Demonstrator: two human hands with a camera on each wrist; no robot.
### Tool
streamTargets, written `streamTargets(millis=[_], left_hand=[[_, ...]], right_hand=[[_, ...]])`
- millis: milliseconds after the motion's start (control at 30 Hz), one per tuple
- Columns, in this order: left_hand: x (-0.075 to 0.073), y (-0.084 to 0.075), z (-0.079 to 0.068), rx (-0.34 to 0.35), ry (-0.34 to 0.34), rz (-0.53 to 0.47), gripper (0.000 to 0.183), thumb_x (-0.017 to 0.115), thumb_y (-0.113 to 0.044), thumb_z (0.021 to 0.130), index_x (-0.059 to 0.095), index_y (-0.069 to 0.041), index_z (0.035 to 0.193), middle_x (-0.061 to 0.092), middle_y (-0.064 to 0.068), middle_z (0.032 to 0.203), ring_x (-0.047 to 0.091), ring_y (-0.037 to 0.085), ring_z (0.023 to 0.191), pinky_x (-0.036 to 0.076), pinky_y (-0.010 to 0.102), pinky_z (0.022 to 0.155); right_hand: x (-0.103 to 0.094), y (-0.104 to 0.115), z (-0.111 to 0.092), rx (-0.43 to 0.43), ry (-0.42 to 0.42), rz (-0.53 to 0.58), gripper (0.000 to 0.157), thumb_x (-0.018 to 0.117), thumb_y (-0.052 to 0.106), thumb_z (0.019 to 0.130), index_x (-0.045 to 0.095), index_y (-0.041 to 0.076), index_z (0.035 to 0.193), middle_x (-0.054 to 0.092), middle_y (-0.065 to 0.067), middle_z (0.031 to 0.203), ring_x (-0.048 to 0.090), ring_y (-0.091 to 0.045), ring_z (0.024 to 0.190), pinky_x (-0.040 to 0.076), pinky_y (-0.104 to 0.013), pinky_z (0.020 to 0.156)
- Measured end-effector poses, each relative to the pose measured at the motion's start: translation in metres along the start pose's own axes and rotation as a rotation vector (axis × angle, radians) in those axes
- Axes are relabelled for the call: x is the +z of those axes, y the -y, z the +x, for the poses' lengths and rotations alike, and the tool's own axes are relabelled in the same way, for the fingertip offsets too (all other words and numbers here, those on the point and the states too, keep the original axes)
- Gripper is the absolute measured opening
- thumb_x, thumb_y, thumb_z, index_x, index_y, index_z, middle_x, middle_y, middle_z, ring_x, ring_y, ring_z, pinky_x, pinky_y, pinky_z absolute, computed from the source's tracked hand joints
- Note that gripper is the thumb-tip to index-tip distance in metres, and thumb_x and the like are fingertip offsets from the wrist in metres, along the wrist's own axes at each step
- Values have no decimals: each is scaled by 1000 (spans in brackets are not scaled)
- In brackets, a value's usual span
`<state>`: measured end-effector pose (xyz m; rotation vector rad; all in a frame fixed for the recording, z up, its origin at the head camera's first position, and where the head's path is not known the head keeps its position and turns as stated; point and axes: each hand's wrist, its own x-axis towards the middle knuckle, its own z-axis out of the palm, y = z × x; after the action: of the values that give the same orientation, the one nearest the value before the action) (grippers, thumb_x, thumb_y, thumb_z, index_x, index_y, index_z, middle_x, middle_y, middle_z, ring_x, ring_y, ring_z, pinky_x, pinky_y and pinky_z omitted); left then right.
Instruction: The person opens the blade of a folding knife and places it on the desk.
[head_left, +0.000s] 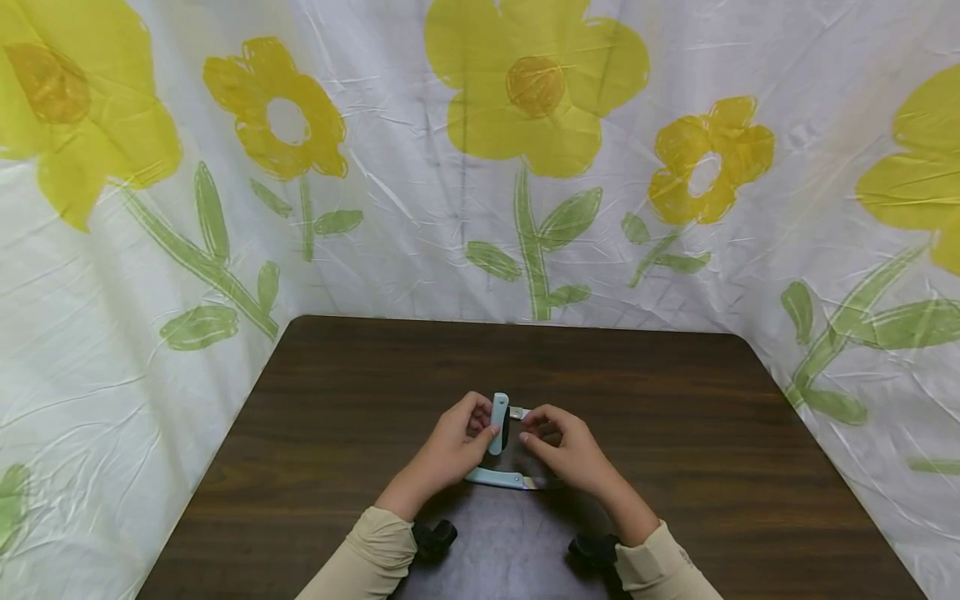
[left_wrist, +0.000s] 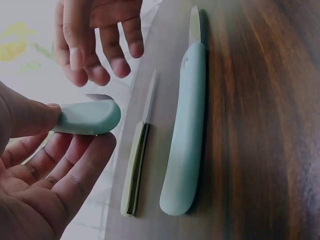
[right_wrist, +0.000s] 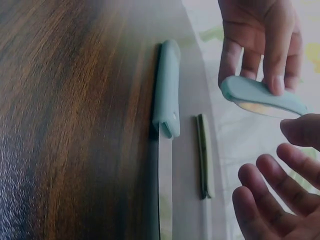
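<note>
A folding knife with a pale blue handle (head_left: pixel 498 423) is pinched between the thumb and fingers of my left hand (head_left: pixel 459 432), above the table. Its blade lies along the handle, folded or nearly so, as the right wrist view shows. My right hand (head_left: pixel 564 443) hovers beside it with relaxed, slightly bent fingers, gripping nothing; whether the thumb touches the knife's end, I cannot tell. On the table nearer me lies a larger pale blue knife (left_wrist: pixel 185 130), opened out. Beyond it rests a slimmer knife (left_wrist: pixel 134 170), also opened, partly hidden in the head view.
The dark wood-grain table (head_left: pixel 360 367) has a far edge with rounded corners. Around it hangs a white curtain (head_left: pixel 405 250) printed with yellow flowers. A black wrist camera (head_left: pixel 435 540) sits by the left sleeve, another wrist camera (head_left: pixel 594 552) by the right.
</note>
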<state>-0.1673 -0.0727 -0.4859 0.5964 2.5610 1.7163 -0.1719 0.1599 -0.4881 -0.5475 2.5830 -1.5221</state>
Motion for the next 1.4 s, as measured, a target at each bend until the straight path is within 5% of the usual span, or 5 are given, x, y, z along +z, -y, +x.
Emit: streamTargets(millis=[900,1400], left_hand=[[10,-4,0,-18,14,-64,19,68,-7,104,59,-7,121,66,12,110,66,22,101,61,35,83],[12,-5,-1,2,0,-106,19,68,-8,104,59,-6,121,67,13,112,67,22,101,62,34,84]], right_hand=[[9,1,3,-79,-82,135,12,75,12,100,72,8,111,74,-12,108,71,-15,95,60,-29,86],[13,0,3,-82,-88,246,12,74,3,98,70,-2,109,72,-18,99,69,-10,86,60,-25,77]])
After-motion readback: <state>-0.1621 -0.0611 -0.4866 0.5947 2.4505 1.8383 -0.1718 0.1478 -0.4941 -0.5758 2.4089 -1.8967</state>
